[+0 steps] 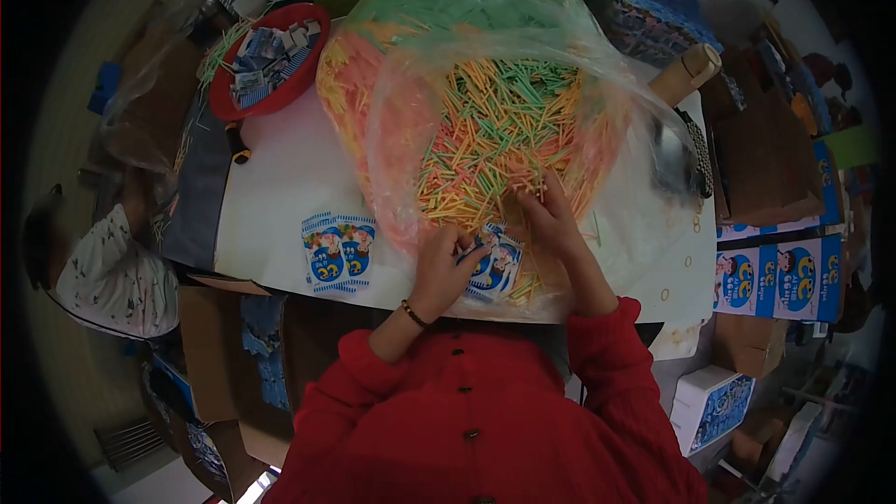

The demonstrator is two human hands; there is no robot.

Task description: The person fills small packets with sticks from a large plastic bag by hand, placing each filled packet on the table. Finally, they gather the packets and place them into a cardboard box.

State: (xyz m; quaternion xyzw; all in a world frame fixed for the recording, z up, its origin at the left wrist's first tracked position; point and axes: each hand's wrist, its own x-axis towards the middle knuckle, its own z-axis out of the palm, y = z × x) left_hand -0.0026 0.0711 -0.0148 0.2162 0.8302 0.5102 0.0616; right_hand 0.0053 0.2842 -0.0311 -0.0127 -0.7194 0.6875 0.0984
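Note:
A large clear plastic bag lies open on the white table, full of thin orange, green, pink and yellow sticks. At the bag's near edge my left hand has its fingers bent round a blue and white printed packet. My right hand is at the lower right of the stick pile, its fingers closed on some sticks. More printed packets lie flat on the table, left of my left hand. A few sticks rest just below my right hand.
A red bowl of small packets stands at the back left, with a black and yellow tool near it. Another person is at the far left. Printed boxes are stacked right of the table; a cardboard box stands lower left.

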